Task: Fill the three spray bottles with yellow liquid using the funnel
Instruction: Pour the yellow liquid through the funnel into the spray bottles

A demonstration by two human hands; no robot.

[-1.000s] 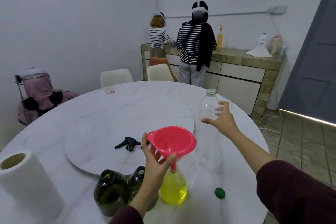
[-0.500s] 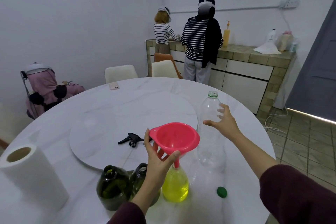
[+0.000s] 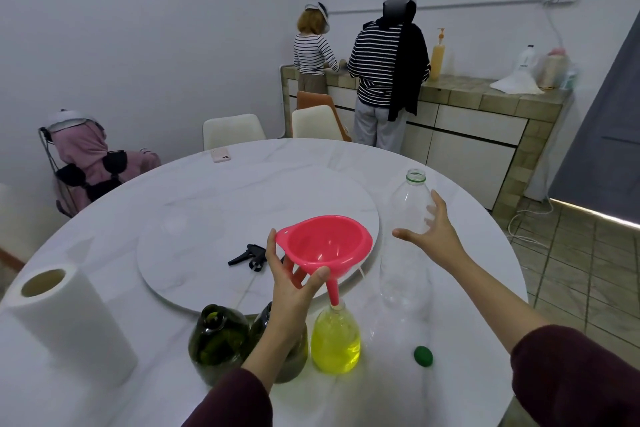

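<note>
- Head view: against half a second ago, little differs; the left hand still pinches the pink plastic funnel between thumb and fingers, and the right hand stays beside the tall clear plastic bottle.
- Funnel spout sits in the neck of the round clear bottle of yellow liquid; its long axis leans, bowl tipped up and left, spout pointing down.
- Right hand spread, fingers straight, by the clear bottle's upper body; contact unclear.
- Clear bottle upright, uncapped, at the white marble table's right side.
- Two dark green glass bottles stand just left of the yellow one; a green cap lies to its right.
</note>
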